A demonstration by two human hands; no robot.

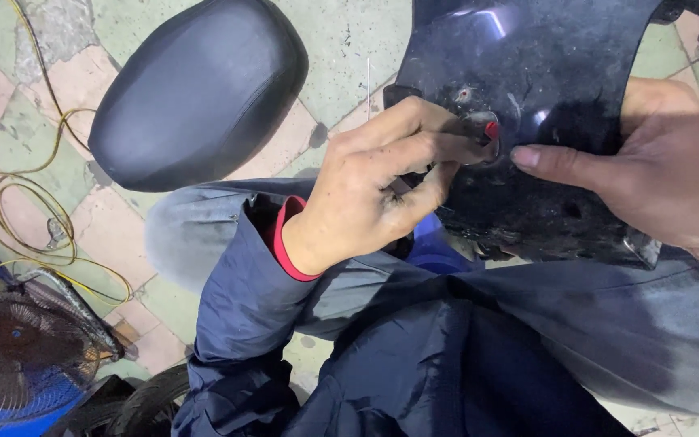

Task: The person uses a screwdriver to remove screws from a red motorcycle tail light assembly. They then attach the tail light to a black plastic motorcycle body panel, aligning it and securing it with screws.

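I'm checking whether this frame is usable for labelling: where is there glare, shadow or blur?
Head view: bright glare streaks on the glossy black panel near the top edge; the left hand and right hand look sharp and evenly lit; the dark jacket sleeve below loses detail in shadow; the fan sits dim in the corner.

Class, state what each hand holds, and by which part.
Right hand grips the black plastic panel at its right edge; left hand pinches a small red-tipped piece against it.
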